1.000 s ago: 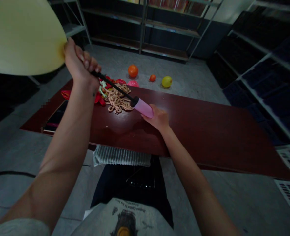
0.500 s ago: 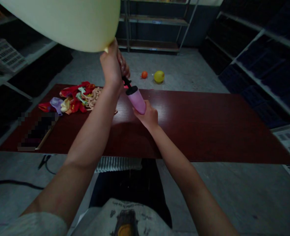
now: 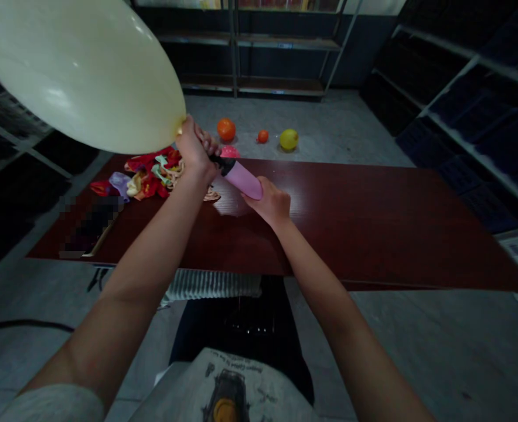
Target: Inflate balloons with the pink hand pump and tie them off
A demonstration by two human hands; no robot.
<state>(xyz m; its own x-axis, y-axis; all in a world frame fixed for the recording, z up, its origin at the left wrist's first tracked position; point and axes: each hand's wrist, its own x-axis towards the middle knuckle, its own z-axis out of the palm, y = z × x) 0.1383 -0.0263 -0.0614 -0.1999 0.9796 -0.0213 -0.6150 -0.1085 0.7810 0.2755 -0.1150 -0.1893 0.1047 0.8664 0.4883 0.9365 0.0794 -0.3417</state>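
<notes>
A large pale yellow balloon (image 3: pixel 96 76) rises at the upper left, swollen with air. My left hand (image 3: pixel 195 146) is closed around the balloon's neck and the black end of a balloon pump, which its fingers partly hide. The pump's pinkish-purple barrel (image 3: pixel 244 180) slants down to the right over the table. Around the barrel's lower end my right hand (image 3: pixel 268 202) is wrapped. To the left of my left forearm lies a pile of limp balloons (image 3: pixel 147 179), red, purple, cream and beige.
The dark red table (image 3: pixel 373 223) stretches before me, with a blurred dark flat object (image 3: pixel 92 225) at its left. Beyond its far edge are orange balloons (image 3: pixel 226 129), a yellow balloon (image 3: pixel 289 139) and a pink balloon (image 3: pixel 229 152). Shelves (image 3: pixel 280 88) stand behind.
The pale balloon and my left hand have come lower and further left. The pump lies flatter, with less black showing between hand and barrel. The view has shifted slightly, revealing a larger orange balloon.
</notes>
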